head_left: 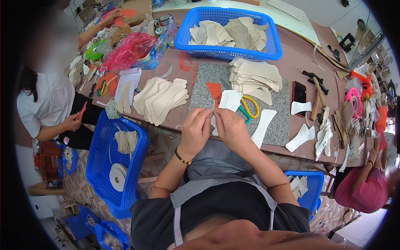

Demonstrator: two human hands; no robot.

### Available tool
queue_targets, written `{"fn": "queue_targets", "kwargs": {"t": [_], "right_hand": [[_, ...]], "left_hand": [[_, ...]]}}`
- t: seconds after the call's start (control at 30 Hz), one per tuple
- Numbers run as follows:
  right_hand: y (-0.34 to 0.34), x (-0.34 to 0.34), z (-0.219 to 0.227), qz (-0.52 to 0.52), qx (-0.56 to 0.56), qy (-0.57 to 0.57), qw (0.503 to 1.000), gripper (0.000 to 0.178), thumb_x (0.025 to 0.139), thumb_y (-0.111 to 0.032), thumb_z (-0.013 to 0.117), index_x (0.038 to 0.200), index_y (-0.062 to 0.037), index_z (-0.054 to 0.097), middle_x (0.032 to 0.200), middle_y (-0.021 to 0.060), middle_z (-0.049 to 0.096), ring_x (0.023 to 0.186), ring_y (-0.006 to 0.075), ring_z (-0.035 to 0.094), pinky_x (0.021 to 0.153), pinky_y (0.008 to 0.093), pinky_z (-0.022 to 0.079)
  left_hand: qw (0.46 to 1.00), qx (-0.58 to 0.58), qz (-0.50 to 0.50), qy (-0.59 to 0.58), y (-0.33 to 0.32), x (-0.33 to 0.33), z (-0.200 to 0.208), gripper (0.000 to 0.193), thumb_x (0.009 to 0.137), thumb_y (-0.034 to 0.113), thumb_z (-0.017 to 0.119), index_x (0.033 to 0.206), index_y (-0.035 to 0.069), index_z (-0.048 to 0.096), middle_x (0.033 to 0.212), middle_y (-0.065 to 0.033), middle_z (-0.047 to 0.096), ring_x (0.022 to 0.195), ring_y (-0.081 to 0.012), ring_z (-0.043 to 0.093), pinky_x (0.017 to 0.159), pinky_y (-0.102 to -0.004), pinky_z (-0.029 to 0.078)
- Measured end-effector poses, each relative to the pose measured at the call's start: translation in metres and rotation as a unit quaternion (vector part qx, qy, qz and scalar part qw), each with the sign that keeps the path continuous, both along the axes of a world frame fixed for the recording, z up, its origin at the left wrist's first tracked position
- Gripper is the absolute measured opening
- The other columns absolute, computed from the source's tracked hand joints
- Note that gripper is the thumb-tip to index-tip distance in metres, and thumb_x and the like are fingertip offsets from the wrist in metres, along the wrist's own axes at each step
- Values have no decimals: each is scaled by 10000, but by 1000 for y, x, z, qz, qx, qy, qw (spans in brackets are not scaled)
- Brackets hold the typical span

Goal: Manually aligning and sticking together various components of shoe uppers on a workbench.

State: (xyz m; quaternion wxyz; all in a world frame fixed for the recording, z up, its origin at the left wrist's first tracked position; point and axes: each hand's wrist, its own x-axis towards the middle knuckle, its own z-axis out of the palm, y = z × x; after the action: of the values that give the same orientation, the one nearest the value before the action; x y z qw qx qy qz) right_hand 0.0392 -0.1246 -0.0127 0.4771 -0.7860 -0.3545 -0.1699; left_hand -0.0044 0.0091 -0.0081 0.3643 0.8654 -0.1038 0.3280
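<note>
My left hand (196, 127) and my right hand (230, 127) meet at the table's near edge, both pinching one small white cut piece (214, 111) between their fingertips. Much of the piece is hidden by my fingers. Just beyond it lie more white pieces (230, 100) and an orange-red piece (215, 90) on a grey speckled mat (278, 121). Yellow-handled scissors (250, 106) rest on the mat to the right of my hands.
A blue basket (227, 52) of beige pieces stands at the back, with beige stacks (160, 99) (256, 79) nearby. A phone (298, 92), a hammer (318, 95), white pieces (301, 137). A blue crate (114, 166) at lower left. People sit left and right.
</note>
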Motion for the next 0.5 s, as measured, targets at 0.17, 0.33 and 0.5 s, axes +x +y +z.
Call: {"fn": "queue_targets", "kwargs": {"t": [0.17,0.33,0.5], "right_hand": [[0,2,-1,0,-3,-13,1000,123,797,-6,586,914,13,556,758,161,590,691,324,597,600,401,496],[0,2,-2,0,1,-21,1000,149,774,-11,600,913,7,550,754,153,579,682,323,588,597,404,491],[-1,2,-2,9,21,-8,1000,122,793,-4,590,907,4,548,769,156,594,696,319,598,605,399,495]], "left_hand": [[1000,8,10,-13,-2,1,-3,198,769,-61,596,966,-38,604,883,-146,589,751,-297,598,650,-355,490],[1000,9,7,-17,-2,2,-4,199,764,-67,590,961,-37,600,883,-150,588,753,-302,598,652,-358,490],[1000,7,6,-9,-1,2,-2,203,766,-71,583,966,-37,596,885,-155,586,767,-308,597,664,-366,488]]}}
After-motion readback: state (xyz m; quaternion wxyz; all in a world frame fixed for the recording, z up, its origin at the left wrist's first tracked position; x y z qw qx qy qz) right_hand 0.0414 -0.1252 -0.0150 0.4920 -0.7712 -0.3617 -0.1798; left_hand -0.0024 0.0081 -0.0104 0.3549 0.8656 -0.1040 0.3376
